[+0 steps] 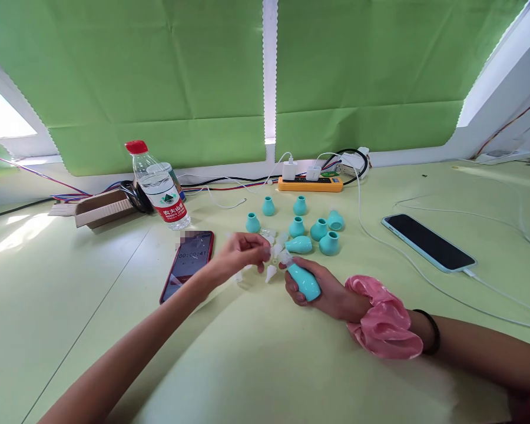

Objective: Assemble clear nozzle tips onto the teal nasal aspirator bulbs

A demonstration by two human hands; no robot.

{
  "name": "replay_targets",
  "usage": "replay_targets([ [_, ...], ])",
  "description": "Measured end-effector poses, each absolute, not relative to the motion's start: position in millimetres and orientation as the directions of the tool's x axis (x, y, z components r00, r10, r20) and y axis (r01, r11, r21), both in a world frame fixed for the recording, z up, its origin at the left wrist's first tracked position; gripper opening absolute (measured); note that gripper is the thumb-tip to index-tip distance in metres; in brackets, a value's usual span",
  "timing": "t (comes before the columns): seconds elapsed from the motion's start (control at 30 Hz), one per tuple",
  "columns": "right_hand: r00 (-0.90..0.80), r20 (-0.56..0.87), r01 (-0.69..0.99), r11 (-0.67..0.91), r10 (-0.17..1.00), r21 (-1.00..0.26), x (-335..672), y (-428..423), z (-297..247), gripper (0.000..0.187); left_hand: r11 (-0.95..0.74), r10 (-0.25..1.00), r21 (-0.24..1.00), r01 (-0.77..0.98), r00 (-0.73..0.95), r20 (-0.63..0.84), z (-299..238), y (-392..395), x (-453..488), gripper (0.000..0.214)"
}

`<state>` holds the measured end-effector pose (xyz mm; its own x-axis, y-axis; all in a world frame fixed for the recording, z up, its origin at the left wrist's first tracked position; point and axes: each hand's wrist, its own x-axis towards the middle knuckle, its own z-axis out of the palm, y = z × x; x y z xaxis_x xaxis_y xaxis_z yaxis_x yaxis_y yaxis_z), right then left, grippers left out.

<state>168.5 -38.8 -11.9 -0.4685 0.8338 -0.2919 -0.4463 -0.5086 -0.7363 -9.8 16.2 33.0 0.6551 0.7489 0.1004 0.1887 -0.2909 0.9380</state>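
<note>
My right hand [320, 288] is wrapped round a turquoise squeeze bulb [305, 282], which lies tilted in the palm. A clear plastic piece [286, 257] sits at the bulb's upper left end, by my thumb. To the left, my left hand [245, 254] is closed with thumb and fingers pinched together; whatever is between them is too small to make out. Below and beside those fingertips lie small translucent plastic parts, among them a pointed tip [271, 273]. Another turquoise bulb [298, 245] rests on its side just beyond my right hand.
Several open-necked turquoise bulbs [297, 227] stand behind my hands. At left are a phone showing a timer [188, 265], a water bottle [163, 191] and a cardboard box [103, 207]. An orange power strip [310, 185] lies behind; a charging phone [428, 241] and its cable are right.
</note>
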Motion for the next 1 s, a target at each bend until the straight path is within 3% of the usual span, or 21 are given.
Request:
replay_targets([
  [0.1,-0.474,-0.302,-0.474,-0.529,0.827,-0.704,171,-37,-12,0.023,-0.248,0.834,0.952,0.182,0.540,0.115,30,27,-16,0.019],
  [0.2,-0.495,-0.226,-0.437,-0.465,0.839,-0.770,171,-39,-12,0.019,-0.385,0.882,0.825,0.414,0.428,0.197,17,33,-17,0.018],
  [0.3,-0.498,-0.194,-0.344,-0.398,0.845,-0.850,169,-42,-13,0.016,-0.463,0.881,0.677,0.572,0.377,0.285,5,36,-16,0.015],
  [0.43,-0.491,-0.168,-0.167,-0.282,0.855,-0.945,166,-47,-14,0.020,-0.514,0.857,0.625,0.587,0.322,0.403,8,24,-8,0.018],
  [0.53,-0.476,-0.125,-0.056,-0.173,0.870,-0.983,163,-52,-17,0.018,-0.615,0.788,0.534,0.580,0.439,0.431,19,-2,3,0.025],
  [0.6,-0.453,-0.076,0.010,-0.080,0.888,-0.997,161,-55,-20,0.011,-0.719,0.695,0.345,0.603,0.639,0.330,22,-20,11,0.033],
  [0.7,-0.415,0.029,0.123,0.087,0.909,-0.989,159,-61,-23,0.010,-0.745,0.667,0.162,0.648,0.717,0.203,19,-37,18,0.043],
  [0.77,-0.413,0.068,0.190,0.159,0.908,-0.969,158,-66,-23,0.010,-0.736,0.673,0.242,0.632,0.720,0.169,17,-38,20,0.048],
  [0.83,-0.425,0.104,0.243,0.224,0.899,-0.944,158,-70,-22,0.012,-0.684,0.689,0.450,0.575,0.712,0.137,16,-35,20,0.049],
  [0.93,-0.480,0.246,0.326,0.431,0.842,-0.841,162,-73,-18,0.015,-0.448,0.719,0.761,0.469,0.695,-0.005,20,-30,19,0.047],
  [1.0,-0.609,0.353,0.344,0.637,0.711,-0.690,166,-74,-16,0.013,-0.259,0.713,0.863,0.433,0.689,-0.131,22,-26,18,0.047],
])
